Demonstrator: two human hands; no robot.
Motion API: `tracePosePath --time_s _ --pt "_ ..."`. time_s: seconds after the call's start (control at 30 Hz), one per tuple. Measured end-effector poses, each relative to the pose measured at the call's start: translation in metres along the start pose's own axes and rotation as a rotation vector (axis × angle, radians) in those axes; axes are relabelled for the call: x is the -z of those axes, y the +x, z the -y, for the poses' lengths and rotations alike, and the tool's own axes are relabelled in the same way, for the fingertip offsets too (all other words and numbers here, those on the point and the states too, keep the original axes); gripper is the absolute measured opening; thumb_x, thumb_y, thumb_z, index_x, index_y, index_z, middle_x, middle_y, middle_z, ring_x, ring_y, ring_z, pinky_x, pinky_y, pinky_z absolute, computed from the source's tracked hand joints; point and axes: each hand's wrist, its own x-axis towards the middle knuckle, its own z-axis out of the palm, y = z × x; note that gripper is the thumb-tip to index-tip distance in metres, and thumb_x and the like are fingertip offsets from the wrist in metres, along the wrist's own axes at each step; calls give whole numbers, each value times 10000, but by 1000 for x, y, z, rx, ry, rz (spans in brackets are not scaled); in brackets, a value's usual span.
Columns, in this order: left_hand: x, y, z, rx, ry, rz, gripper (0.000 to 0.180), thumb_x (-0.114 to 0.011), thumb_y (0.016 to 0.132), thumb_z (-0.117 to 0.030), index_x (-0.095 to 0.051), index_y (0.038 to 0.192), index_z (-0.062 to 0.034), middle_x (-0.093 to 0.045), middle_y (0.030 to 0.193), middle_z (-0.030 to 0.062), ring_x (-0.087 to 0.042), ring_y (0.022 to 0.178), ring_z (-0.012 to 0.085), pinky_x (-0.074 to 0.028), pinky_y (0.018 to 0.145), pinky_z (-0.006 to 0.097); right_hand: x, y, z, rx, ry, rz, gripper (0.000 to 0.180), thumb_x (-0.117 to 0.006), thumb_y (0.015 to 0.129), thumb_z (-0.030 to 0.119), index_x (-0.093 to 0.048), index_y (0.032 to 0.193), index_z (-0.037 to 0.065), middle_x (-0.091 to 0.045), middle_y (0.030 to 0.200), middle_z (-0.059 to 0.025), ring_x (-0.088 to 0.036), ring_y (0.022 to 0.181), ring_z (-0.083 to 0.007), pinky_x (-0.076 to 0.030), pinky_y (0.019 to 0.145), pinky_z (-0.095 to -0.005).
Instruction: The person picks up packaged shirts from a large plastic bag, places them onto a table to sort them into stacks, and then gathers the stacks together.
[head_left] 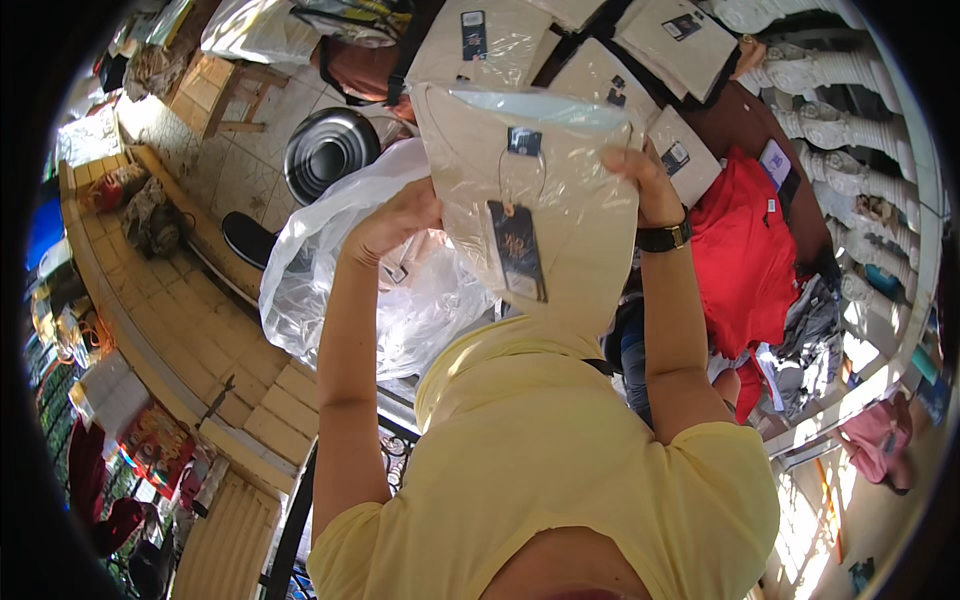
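Hands up in front of you, you held a folded beige shirt in a clear plastic sleeve, with a dark hang tag dangling down its front. Your left hand had its fingers closed on the package's left edge, and your right hand, a dark wristwatch on that wrist, gripped the right edge with the fingers curled over the plastic. The shirt hung upright between both hands, lifted clear of everything below.

As far as the work went, this one looked already bagged and tagged: the sleeve covered it fully, though you could not tell from this view whether the open end had been sealed. Beyond it lay a row of packed beige shirts, several flat on a dark surface, which suggested a good part of the batch was done. Just behind your left hand sat a large crumpled clear plastic bag, perhaps holding more. To the right lay a red garment, loose and unwrapped, near some grey clothing, so bagging appeared left to do. A stack of metal bowls stood on the tiled floor.
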Motion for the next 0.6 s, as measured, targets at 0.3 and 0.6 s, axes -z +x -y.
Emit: tracePosePath --time_s 0.3,0.6 --pt "-75 85 -10 -72 92 -391 293 -700 797 -141 -620 1058 -36 -659 926 37 -625 793 98 -502 699 243 65 -31 -10 179 119 -194 635 -666 818 56 -335 1360 29 -546 1239 -105 -562 1089 -179 -472 912 -326" --pt "-88 124 -8 -25 151 -367 301 -696 797 -133 -607 1065 -30 -655 919 40 -623 780 102 -499 692 240 88 -46 -13 211 187 -271 573 -663 811 12 -387 1312 27 -543 1236 -102 -552 1094 -163 -477 908 -316"
